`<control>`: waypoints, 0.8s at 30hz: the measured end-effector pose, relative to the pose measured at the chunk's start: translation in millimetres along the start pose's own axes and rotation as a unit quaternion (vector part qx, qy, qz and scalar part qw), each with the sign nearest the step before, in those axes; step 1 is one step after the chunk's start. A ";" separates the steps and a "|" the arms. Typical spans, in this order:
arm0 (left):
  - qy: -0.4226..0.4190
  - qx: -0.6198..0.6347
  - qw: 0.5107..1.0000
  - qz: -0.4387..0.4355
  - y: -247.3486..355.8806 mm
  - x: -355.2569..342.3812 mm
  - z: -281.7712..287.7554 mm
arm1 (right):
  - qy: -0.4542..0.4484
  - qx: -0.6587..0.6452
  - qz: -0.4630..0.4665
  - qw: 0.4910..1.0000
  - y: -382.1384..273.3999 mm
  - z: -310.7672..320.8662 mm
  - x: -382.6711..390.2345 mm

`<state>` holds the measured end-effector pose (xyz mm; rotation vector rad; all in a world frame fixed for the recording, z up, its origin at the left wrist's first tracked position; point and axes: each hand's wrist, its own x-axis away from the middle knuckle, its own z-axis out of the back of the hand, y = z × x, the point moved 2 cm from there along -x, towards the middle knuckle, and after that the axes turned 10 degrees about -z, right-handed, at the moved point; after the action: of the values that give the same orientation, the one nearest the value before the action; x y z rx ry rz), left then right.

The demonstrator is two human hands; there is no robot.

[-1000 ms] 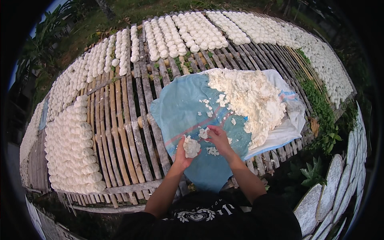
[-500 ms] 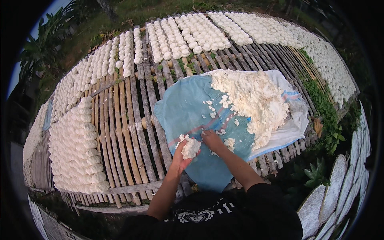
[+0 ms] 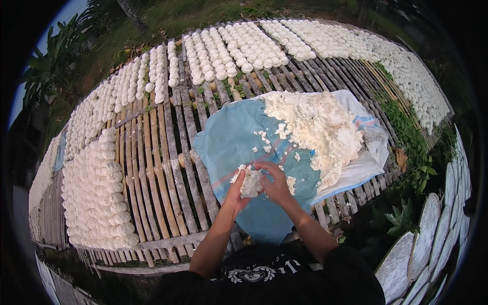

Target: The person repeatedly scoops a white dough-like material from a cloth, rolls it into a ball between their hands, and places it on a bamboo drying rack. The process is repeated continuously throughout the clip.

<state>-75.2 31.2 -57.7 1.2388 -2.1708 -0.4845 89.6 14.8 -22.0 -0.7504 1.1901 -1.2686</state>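
Observation:
A crumbly white lump of moist, dough-like material [image 3: 251, 185] is cupped between my two hands, above a blue-green woven sack [image 3: 229, 132]. My left hand [image 3: 237, 194] wraps round its left side, thumb up along it. From the right, my right hand [image 3: 274, 184] closes on the lump with curled fingers. A large heap of the same crumbly material [image 3: 325, 129] spreads over the sack's right part and onto a white sack [image 3: 373, 147]. Small crumbs [image 3: 264, 137] are scattered on the blue-green cloth between heap and hands.
The sacks lie on a rack of bamboo slats [image 3: 168, 168]. Rows of round white cakes [image 3: 96, 193] cover its left end, with more rows [image 3: 254, 46] along the far side and right. Green plants [image 3: 406, 132] grow at the right, near flat oval pale slabs [image 3: 412, 254].
My right hand has risen from the cloth and come to the lump in my left hand. Both hands now meet on it, and the view has shifted slightly.

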 end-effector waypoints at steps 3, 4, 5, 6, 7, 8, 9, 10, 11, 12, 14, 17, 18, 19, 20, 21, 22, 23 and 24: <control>-0.043 0.012 0.999 0.001 2.5 8.0 -42.2 | 0.073 -0.128 -0.080 0.986 -19.6 9.0 -3.4; -0.068 0.028 0.997 -0.015 2.9 9.4 -56.6 | 0.066 -0.096 -0.069 0.991 -27.2 6.0 -1.2; -0.026 -0.037 0.999 -0.013 -0.5 10.9 -68.5 | 0.034 -0.054 -0.047 0.997 -35.0 3.7 1.9; 0.004 -0.093 0.995 -0.024 -2.0 13.0 -78.7 | 0.026 -0.020 -0.079 0.996 -40.7 1.9 7.9; 0.017 -0.152 0.987 -0.040 0.1 13.9 -87.8 | 0.043 0.007 -0.063 0.997 -47.8 3.4 12.9; 0.001 -0.158 0.987 -0.033 3.0 17.5 -94.6 | 0.048 0.038 -0.054 0.997 -54.4 5.5 19.1; -0.029 -0.170 0.985 -0.028 7.4 24.7 -98.0 | 0.044 0.077 -0.066 0.994 -59.5 7.9 23.3; -0.038 -0.192 0.981 -0.001 10.1 29.7 -100.6 | 0.033 -0.032 -0.045 0.998 -64.8 13.2 25.9; -0.084 -0.130 0.988 -0.005 14.0 35.2 -103.4 | 0.012 -0.132 -0.044 0.990 -68.4 19.3 27.7; -0.110 -0.077 0.991 0.018 15.8 40.7 -104.3 | -0.004 -0.230 -0.036 0.972 -71.4 26.0 28.7; -0.095 -0.033 0.995 0.021 13.2 45.9 -104.1 | -0.001 -0.137 -0.004 0.991 -76.6 34.1 29.1; -0.021 -0.053 0.998 -0.022 -4.7 43.5 -104.0 | -0.026 -0.138 -0.141 0.980 -76.1 35.7 35.5; -0.027 -0.053 0.998 -0.027 -11.0 41.3 -105.0 | -0.014 -0.114 -0.153 0.981 -77.7 34.0 39.2; -0.007 -0.066 0.997 -0.030 -16.7 41.0 -104.3 | -0.003 -0.091 -0.166 0.982 -79.4 32.2 42.3; -0.014 -0.049 0.997 -0.065 -19.9 42.4 -104.4 | 0.042 -0.105 -0.173 0.978 -81.5 31.3 45.9; 0.004 -0.044 0.994 -0.098 -22.0 44.6 -103.5 | 0.088 -0.117 -0.178 0.973 -83.5 30.2 48.9; 0.018 -0.032 0.989 -0.142 -21.4 47.4 -102.6 | 0.139 -0.133 -0.167 0.967 -85.7 31.1 51.3; -0.014 -0.071 0.985 -0.155 -20.6 50.5 -103.7 | 0.135 -0.095 -0.115 0.980 -90.0 30.8 53.2; -0.043 -0.104 0.978 -0.174 -18.8 54.3 -104.9 | 0.135 -0.059 -0.052 0.988 -93.8 31.7 54.5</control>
<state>-16.5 -27.7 28.2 1.5055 -1.9157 -0.9004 84.7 -62.3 60.5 -0.7507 1.4721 -1.4289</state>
